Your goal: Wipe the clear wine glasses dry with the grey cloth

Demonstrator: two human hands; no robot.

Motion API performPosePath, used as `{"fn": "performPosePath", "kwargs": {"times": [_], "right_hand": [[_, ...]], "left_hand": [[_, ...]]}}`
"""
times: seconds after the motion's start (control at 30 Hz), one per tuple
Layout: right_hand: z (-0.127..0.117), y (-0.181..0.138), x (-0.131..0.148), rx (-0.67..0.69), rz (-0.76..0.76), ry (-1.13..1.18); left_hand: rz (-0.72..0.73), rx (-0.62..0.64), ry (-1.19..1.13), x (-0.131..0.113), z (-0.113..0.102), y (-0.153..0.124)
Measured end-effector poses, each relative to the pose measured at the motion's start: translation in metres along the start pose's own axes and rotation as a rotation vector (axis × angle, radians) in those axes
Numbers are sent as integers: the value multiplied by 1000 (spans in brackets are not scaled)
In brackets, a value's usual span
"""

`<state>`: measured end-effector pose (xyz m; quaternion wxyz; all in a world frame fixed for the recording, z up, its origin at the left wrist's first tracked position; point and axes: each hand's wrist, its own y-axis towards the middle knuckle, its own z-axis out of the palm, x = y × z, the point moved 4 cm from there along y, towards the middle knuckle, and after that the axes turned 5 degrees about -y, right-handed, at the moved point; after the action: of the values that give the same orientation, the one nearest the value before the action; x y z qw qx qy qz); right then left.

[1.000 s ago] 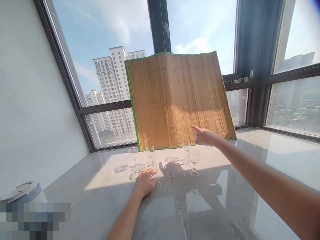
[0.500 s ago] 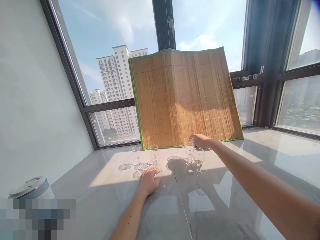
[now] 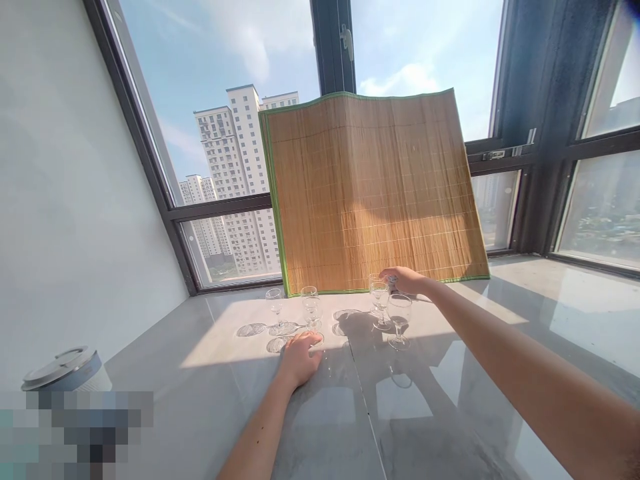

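Note:
My left hand rests low on the sill, its curled fingers at the foot of a clear stemmed glass. Another glass appears to overlap that one, and a further stemmed glass stands to the left. My right hand reaches to the back, fingers closed around a small clear glass that is mostly hidden. Just in front of it stand two stemmed glasses, one glass on the left and a nearer glass on the right. All of them are upright.
A bamboo mat with green edging leans against the window behind the glasses. The glossy grey sill carries bright sun patches and glass shadows. At the lower left a lidded cup stands near the white wall.
The view has shifted slightly. Both hands stay almost where they were, and the glasses keep their places.

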<state>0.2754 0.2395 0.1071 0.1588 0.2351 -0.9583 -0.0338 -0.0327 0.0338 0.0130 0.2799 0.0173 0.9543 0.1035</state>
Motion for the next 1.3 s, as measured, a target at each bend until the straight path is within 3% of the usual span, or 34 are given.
{"fn": "performPosePath", "kwargs": {"times": [0.13,0.27,0.33,0.43,0.5,0.57,0.63,0.73,0.83,0.9,1.03,1.3], "right_hand": [[-5,-4,0,6,13,89],[-30,-17,-6,-73,121,85],[-52,-31,-5,-232,202,46],[-85,-63,16,-660,220,91],[-89,-89,45,-911,159,193],[-73,-108,83,-997,54,312],[-37,-118,124,-919,-27,411],[36,-115,175,-595,-92,391],[99,-104,194,-377,-73,265],[124,-98,193,-290,-112,196],[138,-95,177,-213,-226,250],[135,-111,167,11,-306,251]], "left_hand": [[2,6,5,0,-1,-1],[18,1,7,1,0,0],[24,-11,13,1,0,0],[32,-37,3,1,0,1],[36,-54,-20,0,-1,1],[37,-70,-39,1,-2,2],[36,-99,-41,1,-4,3],[24,-157,-6,3,-7,4],[-35,-208,11,8,-11,4],[-106,-247,-16,12,-13,4],[-170,-287,-128,16,-13,7],[-108,-199,-237,14,-5,13]]}}
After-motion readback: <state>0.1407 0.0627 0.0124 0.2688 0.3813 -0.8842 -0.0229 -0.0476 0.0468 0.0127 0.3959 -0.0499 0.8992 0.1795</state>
